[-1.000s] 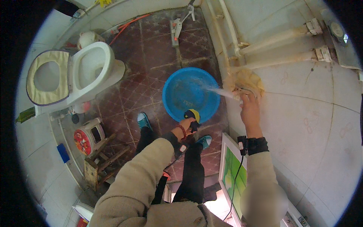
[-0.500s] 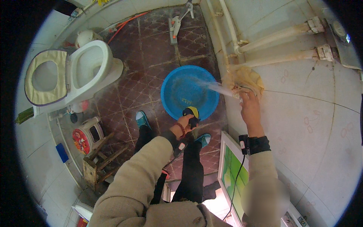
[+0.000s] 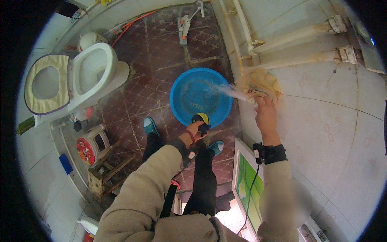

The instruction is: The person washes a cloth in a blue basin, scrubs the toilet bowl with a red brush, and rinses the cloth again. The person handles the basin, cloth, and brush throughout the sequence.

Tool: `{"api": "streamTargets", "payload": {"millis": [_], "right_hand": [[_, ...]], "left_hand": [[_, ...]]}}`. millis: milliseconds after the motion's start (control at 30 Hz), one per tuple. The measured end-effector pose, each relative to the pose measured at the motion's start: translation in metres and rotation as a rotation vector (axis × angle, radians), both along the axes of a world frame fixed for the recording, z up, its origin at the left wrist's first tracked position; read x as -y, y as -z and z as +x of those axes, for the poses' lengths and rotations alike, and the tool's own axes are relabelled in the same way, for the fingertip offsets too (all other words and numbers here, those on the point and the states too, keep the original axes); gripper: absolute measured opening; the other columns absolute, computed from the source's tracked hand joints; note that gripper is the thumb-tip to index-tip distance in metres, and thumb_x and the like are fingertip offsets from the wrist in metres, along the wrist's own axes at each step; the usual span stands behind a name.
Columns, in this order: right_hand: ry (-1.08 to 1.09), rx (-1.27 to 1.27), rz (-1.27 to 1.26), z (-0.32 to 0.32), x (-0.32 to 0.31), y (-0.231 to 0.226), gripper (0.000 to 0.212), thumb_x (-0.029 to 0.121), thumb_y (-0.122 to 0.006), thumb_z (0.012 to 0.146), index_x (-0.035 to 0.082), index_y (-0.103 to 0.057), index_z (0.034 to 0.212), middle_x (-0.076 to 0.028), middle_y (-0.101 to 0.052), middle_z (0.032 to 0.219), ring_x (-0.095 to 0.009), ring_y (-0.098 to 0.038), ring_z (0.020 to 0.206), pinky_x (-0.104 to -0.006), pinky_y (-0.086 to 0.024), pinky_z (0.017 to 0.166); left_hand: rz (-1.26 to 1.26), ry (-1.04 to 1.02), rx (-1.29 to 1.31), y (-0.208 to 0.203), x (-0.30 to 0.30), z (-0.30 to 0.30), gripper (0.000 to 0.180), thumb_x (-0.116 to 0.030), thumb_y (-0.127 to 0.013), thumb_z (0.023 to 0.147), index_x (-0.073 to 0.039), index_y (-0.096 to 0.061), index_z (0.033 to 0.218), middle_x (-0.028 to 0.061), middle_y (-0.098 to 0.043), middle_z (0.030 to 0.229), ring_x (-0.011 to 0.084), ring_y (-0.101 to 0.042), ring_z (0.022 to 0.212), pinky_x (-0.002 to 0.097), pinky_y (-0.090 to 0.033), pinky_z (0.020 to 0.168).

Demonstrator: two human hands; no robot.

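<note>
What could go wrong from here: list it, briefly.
The water stream sprays into the blue basin from the right, so splashes might wet the tiled floor and make it slippery under the teal shoes. The left hand holds a black-and-yellow object at the basin's near rim; it could slip in.

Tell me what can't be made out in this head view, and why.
All in the head view:
Source of the water stream: covered by the right hand.
Full shape of the yellow-and-black thing: partly covered by the left hand.
Far end of the mop-like tool: cut off by the upper edge.
Part of the right sleeve: blurred.
</note>
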State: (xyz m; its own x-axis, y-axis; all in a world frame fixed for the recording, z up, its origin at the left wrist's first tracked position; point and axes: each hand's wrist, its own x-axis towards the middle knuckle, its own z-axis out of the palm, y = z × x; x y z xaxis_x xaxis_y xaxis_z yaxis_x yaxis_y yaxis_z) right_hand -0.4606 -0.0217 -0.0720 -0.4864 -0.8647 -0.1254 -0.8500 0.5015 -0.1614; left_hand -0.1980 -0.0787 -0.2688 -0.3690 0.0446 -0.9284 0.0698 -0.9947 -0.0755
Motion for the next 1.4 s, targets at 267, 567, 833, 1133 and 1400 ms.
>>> {"api": "streamTargets", "payload": {"millis": [267, 567, 833, 1133, 1400], "right_hand": [[-0.093, -0.073, -0.408, 0.065, -0.019, 0.003, 0.037, 0.007, -0.063, 0.073, 0.009, -0.06, 0.11, -0.016, -0.054, 0.117, -0.035, -0.05, 0.108, -0.0376, -0.042, 0.09], [0.483, 0.809, -0.079, 0.166, -0.055, 0.117, 0.026, 0.016, -0.061, 0.083, 0.001, -0.057, 0.105, -0.014, -0.063, 0.091, -0.021, -0.061, 0.082, -0.0323, -0.047, 0.075], [0.378, 1.124, -0.112, 0.121, -0.05, 0.032, 0.017, 0.011, -0.054, 0.088, 0.003, -0.054, 0.103, -0.002, -0.056, 0.089, -0.012, -0.052, 0.081, -0.0256, -0.043, 0.071], [0.431, 1.096, -0.179, 0.15, -0.029, 0.008, 0.017, 0.014, -0.052, 0.091, 0.005, -0.052, 0.105, -0.006, -0.056, 0.094, -0.014, -0.053, 0.084, -0.0288, -0.044, 0.075], [0.523, 1.094, -0.172, 0.136, -0.006, 0.059, 0.021, 0.016, -0.054, 0.09, 0.005, -0.051, 0.108, -0.013, -0.058, 0.097, -0.024, -0.058, 0.078, -0.0353, -0.048, 0.073]], "left_hand": [[-0.035, 0.027, -0.088, -0.015, 0.003, 0.0, 0.03, -0.015, -0.055, 0.088, -0.003, -0.047, 0.115, 0.0147, -0.056, 0.104, 0.0294, -0.058, 0.089, 0.0445, -0.053, 0.072], [-0.124, 0.187, -0.256, -0.026, -0.005, 0.014, 0.028, -0.015, -0.049, 0.093, -0.002, -0.047, 0.117, 0.0123, -0.057, 0.107, 0.0275, -0.058, 0.095, 0.0474, -0.051, 0.081], [-0.305, 0.538, 0.054, 0.023, 0.01, 0.06, 0.032, -0.02, -0.046, 0.093, -0.006, -0.047, 0.121, 0.0093, -0.057, 0.111, 0.0289, -0.058, 0.097, 0.0487, -0.05, 0.083], [-0.284, 0.491, 0.103, 0.03, 0.041, 0.076, 0.043, -0.035, -0.045, 0.092, -0.012, -0.043, 0.129, 0.0095, -0.056, 0.116, 0.0293, -0.057, 0.1, 0.049, -0.047, 0.084], [-0.125, 0.053, -0.215, 0.041, 0.042, 0.114, 0.046, -0.02, -0.053, 0.089, -0.015, -0.038, 0.132, 0.0114, -0.057, 0.113, 0.0291, -0.057, 0.101, 0.0463, -0.05, 0.081]]}}
